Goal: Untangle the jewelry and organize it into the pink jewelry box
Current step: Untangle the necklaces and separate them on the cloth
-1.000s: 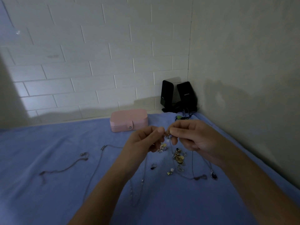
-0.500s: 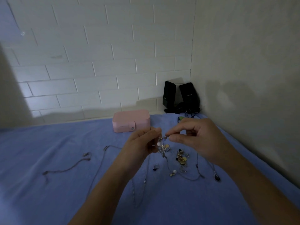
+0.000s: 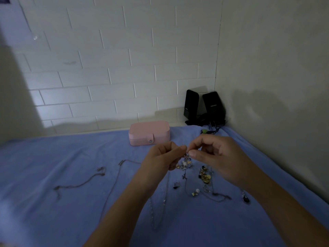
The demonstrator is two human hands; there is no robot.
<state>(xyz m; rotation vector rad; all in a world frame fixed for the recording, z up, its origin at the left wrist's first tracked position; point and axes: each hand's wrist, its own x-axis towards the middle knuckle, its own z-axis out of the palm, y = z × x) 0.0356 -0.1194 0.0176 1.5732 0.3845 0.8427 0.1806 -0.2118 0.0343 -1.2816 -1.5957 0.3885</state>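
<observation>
Fingertips have closed up again: left hand (image 3: pixel 160 158) and right hand (image 3: pixel 220 157) each keep a pinch grip atop the charm tangle (image 3: pixel 185 163), dangling it so strands hang free, probably picking a knot. Pink jewelry box (image 3: pixel 149 133) sits latched behind on the blue blanket (image 3: pixel 71 202).

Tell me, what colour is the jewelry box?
The jewelry box is pink, clearest in the head view.

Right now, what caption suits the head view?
Left hand and right hand pinch tangled charms over blue cloth; pink box closed.
</observation>
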